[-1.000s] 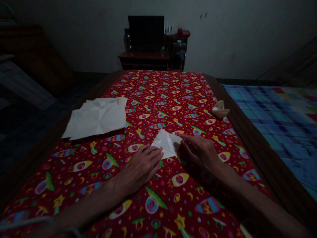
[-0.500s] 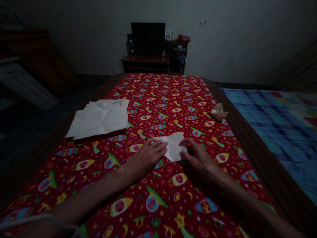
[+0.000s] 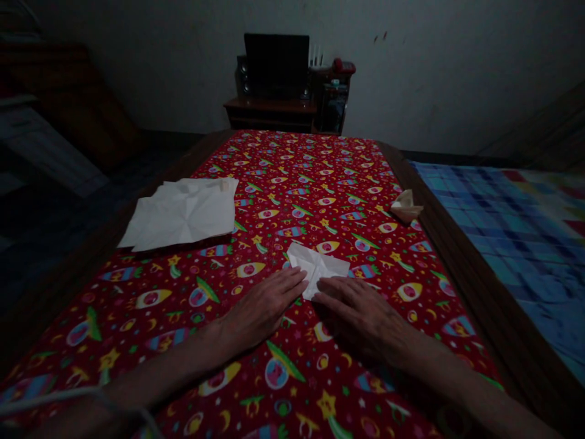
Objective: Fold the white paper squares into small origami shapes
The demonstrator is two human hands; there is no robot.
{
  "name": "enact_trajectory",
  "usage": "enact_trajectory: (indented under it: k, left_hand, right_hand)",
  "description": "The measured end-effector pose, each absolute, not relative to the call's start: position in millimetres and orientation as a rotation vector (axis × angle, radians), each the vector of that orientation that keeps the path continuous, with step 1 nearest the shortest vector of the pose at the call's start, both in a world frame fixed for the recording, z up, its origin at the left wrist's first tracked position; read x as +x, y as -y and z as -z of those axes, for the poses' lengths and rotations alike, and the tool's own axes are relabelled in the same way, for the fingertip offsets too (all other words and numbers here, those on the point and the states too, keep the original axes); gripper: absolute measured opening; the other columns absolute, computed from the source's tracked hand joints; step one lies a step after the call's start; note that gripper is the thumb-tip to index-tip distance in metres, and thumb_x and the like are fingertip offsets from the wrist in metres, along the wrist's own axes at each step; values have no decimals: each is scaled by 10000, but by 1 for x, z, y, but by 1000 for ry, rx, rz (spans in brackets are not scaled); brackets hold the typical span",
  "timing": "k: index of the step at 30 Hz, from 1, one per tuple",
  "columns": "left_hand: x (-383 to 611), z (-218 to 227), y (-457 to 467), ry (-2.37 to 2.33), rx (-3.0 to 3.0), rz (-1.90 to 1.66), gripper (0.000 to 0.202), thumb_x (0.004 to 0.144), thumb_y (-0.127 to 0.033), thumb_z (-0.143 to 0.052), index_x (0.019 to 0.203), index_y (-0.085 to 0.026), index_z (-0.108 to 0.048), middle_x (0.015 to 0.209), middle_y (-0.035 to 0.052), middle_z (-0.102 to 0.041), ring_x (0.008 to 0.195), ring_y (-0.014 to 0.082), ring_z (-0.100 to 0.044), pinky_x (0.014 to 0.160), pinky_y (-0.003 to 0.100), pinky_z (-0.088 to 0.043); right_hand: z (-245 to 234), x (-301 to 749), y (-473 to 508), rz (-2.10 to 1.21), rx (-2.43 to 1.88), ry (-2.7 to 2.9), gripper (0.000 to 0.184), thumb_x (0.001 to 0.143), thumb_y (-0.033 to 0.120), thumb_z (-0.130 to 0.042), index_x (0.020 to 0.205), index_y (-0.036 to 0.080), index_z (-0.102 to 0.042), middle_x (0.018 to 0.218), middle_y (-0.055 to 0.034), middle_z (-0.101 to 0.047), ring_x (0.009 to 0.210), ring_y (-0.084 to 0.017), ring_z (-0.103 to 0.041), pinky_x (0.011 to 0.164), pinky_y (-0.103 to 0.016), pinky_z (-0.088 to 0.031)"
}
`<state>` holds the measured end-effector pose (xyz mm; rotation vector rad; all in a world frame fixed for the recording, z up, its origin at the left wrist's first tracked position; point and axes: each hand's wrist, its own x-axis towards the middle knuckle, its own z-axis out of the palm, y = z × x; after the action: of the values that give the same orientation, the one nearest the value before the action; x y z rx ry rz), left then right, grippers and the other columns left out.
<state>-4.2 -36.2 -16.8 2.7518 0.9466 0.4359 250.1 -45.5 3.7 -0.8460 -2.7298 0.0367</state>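
Observation:
A small folded white paper (image 3: 317, 268) lies on the red patterned tablecloth (image 3: 297, 183) in front of me. My left hand (image 3: 262, 305) rests flat with its fingers stretched out, fingertips touching the paper's near left edge. My right hand (image 3: 359, 314) also lies flat and open, fingertips at the paper's near right edge. Neither hand grips anything.
A stack of creased white sheets (image 3: 183, 213) lies at the left of the table. A small folded paper boat (image 3: 405, 206) sits near the right edge. A blue checked mattress (image 3: 512, 225) is to the right. A dark screen on a cabinet (image 3: 276, 61) stands against the far wall.
The paper now lies flat as a neater folded shape. Both hands have drawn back toward me and flattened, fingertips only at its near edges.

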Motion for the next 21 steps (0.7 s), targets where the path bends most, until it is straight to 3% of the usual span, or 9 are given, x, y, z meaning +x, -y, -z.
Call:
enact_trajectory:
  k: [4,11,16,21]
  left_hand:
    - [-3,20,39,-954,2739,-471,638,773,55,-369,1373,-159,-347,1428,114,-392,1363,197,-283,1097,457,-337]
    - [-1,22,38,-967,2733,-498,615,767,47,-396,1353,-141,-381,1408,125,-419,1355,210,-302,1087,468,-352]
    - [-2,22,38,-963,2728,-530,597,779,41,-395,1348,-139,-387,1399,124,-432,1345,211,-321,1077,472,-368]
    - [-1,19,37,-984,2685,-539,484,858,-40,-412,1327,-160,-422,1385,94,-454,1331,203,-342,1077,447,-365]
  right_hand:
    - [0,250,31,-75,-823,2629,234,912,208,-451,1076,201,-617,1087,-79,-659,988,-206,-562,829,-375,-406]
    - [1,244,2,-760,-1210,2267,213,869,307,-529,787,177,-677,723,-24,-672,643,-126,-590,583,-225,-421]
    - [3,235,-4,-724,-1402,2270,224,840,325,-546,713,177,-657,602,6,-616,528,-104,-529,491,-208,-339]
    - [8,237,-2,-750,-1392,2255,261,850,387,-535,750,179,-658,663,-12,-639,572,-116,-547,512,-215,-352]
